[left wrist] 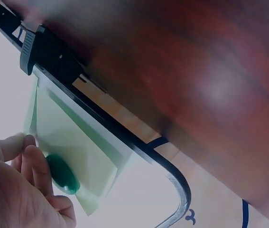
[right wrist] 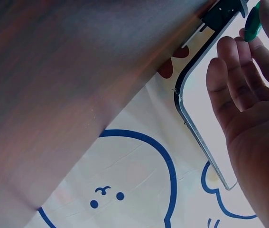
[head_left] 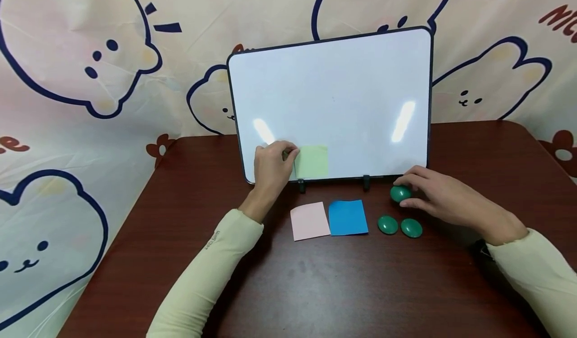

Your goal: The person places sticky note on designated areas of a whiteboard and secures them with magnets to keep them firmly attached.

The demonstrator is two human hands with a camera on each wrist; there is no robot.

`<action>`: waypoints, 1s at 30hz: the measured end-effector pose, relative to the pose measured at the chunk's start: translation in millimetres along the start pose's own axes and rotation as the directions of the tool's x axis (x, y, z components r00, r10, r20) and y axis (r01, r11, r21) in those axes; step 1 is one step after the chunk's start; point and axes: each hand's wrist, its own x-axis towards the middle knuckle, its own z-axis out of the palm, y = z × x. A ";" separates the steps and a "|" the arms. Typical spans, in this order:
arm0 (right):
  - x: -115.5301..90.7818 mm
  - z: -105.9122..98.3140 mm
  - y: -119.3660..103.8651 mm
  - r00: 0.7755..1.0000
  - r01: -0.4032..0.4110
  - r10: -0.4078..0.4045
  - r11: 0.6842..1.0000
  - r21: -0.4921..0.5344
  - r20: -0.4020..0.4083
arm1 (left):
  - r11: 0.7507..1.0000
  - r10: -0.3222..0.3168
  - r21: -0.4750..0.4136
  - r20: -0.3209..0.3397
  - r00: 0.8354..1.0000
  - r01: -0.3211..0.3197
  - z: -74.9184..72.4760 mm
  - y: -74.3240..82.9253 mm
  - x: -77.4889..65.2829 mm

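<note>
At the lower part of the whiteboard (head_left: 333, 97), my left hand (head_left: 274, 163) pinches the edge of a pale green paper square (head_left: 312, 161). The left wrist view shows pale green paper (left wrist: 77, 137) against the board, with an oval green magnet (left wrist: 62, 174) on it beside my curled fingers; in the head view the hand hides most of that spot. My right hand (head_left: 444, 198) grips another green magnet (head_left: 400, 194) between thumb and fingers, close to the board's lower right corner. Two more green magnets (head_left: 387, 225) (head_left: 411, 228) lie just below it on the table.
Pink (head_left: 310, 221) and blue (head_left: 348, 218) paper squares lie side by side on the brown table (head_left: 315, 288). Two black stand clips (head_left: 302, 186) (head_left: 366, 183) support the board's bottom edge. A cartoon-printed cloth (head_left: 198, 7) hangs behind.
</note>
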 end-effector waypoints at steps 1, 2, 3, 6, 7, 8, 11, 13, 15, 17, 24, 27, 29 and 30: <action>0.3 -0.5 -0.4 1.000 -0.001 0.001 1.000 0.003 0.000 | 1.000 -0.002 0.009 -0.004 1.000 0.002 0.2 0.4 0.2; 0.8 -0.9 -0.8 1.000 -0.003 0.003 1.000 0.005 0.001 | 1.000 -0.003 0.015 -0.008 1.000 0.004 0.4 0.8 0.5; 1.1 -1.4 -1.2 1.000 -0.006 0.006 1.000 0.008 0.001 | 1.000 -0.006 0.019 -0.009 1.000 0.006 0.5 0.9 0.7; 1.8 -2.6 -1.8 1.000 -0.008 0.008 1.000 0.016 0.012 | 0.999 -0.012 0.032 -0.012 1.000 0.012 1.2 1.2 1.4; 1.9 -2.4 -1.7 1.000 -0.017 0.016 1.000 0.017 0.015 | 0.999 -0.010 0.035 -0.013 1.000 0.011 1.5 1.1 1.5; 2.1 -2.5 -1.9 0.999 -0.026 0.026 1.000 0.017 0.019 | 0.999 -0.008 0.039 -0.013 1.000 0.008 1.7 1.1 1.6; 1.7 -2.4 -1.8 0.999 -0.038 0.037 0.999 0.016 0.026 | 0.999 0.001 0.050 -0.012 1.000 0.000 2.3 1.4 1.9; 1.1 -2.5 -1.9 0.999 -0.037 0.036 0.999 0.017 0.026 | 0.998 0.008 0.058 -0.010 1.000 -0.007 2.9 1.8 2.0; 0.1 -2.5 -1.6 0.999 -0.030 0.029 0.999 0.017 0.028 | 0.998 0.013 0.065 -0.004 1.000 -0.013 3.7 2.1 2.3; -0.2 -1.9 -2.1 0.999 -0.037 0.036 0.999 0.022 0.030 | 0.997 0.013 0.073 0.001 1.000 -0.013 4.0 2.0 2.4; -0.4 0.5 -1.6 1.000 -0.023 0.022 1.000 0.018 0.018 | 0.996 0.007 0.094 0.007 1.000 -0.008 5.7 1.4 2.7; 0.4 -0.4 -2.0 1.000 -0.014 0.013 0.999 0.041 0.014 | 0.996 0.014 0.093 0.000 1.000 -0.014 5.8 1.4 2.8; 1.4 -0.7 -2.3 1.000 -0.010 0.009 0.998 0.065 0.012 | 0.996 0.014 0.089 -0.004 1.000 -0.014 5.6 1.2 2.3; 1.9 -0.9 -2.5 1.000 -0.006 0.006 0.997 0.077 0.011 | 0.996 0.013 0.088 -0.004 1.000 -0.013 5.5 1.0 2.0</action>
